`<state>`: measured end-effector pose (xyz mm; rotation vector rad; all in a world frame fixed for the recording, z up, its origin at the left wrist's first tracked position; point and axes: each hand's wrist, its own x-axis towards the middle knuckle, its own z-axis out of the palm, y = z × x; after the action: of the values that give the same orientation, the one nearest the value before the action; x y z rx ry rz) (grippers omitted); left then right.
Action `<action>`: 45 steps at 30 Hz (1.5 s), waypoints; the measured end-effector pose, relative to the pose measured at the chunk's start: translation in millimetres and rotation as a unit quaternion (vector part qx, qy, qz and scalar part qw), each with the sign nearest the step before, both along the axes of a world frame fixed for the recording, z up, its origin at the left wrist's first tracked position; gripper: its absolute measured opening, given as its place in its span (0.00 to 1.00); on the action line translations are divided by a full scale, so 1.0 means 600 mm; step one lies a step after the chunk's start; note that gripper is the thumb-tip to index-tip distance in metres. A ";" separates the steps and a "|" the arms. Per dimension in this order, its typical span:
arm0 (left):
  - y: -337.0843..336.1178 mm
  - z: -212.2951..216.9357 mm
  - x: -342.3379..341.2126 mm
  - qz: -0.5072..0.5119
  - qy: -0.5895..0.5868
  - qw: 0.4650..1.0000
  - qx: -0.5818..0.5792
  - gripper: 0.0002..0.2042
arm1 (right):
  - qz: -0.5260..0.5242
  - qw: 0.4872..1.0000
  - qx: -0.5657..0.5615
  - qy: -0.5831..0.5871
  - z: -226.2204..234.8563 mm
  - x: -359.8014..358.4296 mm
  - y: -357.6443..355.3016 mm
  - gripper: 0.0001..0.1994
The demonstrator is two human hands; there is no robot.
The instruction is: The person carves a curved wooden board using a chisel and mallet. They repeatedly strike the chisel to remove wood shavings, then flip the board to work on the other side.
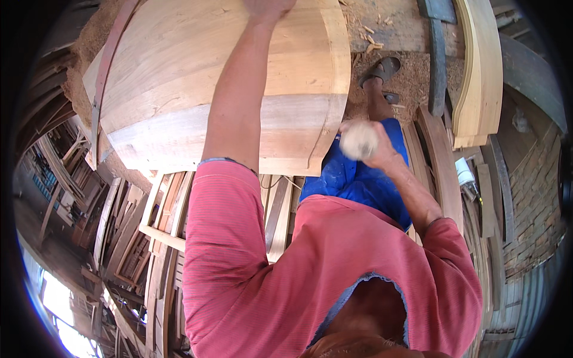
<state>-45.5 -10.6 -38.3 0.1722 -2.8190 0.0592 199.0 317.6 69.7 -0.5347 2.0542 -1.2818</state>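
Observation:
My left arm reaches over a broad pale wooden panel (pixel 161 101) with a curved edge on its right. At the top border my left hand (pixel 268 6) is blurred and partly cut off, over the far part of the panel; its fingers cannot be made out. My right hand (pixel 387 148) is closed around a pale, round-ended wooden tool (pixel 359 140). The tool's round end faces up and is smeared by motion, so its full shape is hidden. This hand is above my blue shorts (pixel 340 179), just right of the panel's near right corner.
A dark metal clamp bar (pixel 437 71) and a curved, moulded wooden piece (pixel 477 71) lie to the right. Wood shavings (pixel 373 45) and sawdust cover the bench and ground. Another long reddish bar (pixel 110 53) crosses the panel's left end. Stacked timber (pixel 125 238) fills the lower left.

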 end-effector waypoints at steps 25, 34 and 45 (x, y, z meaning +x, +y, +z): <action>-0.028 0.009 -0.057 0.066 -0.140 0.987 0.048 0.33 | -0.192 0.967 0.118 -0.119 -0.056 0.067 -0.010 0.20; -0.051 0.000 -0.071 0.050 -0.156 0.983 0.085 0.37 | -0.385 0.893 0.063 -0.224 -0.058 0.202 0.010 0.16; -0.010 0.030 -0.072 0.079 -0.150 0.985 0.021 0.33 | -0.484 0.719 -0.200 -0.457 -0.092 0.361 -0.097 0.19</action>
<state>-89.0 -16.5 -20.5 0.4314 -3.1016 0.0677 415.8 259.2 14.4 1.0300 1.0969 -1.9998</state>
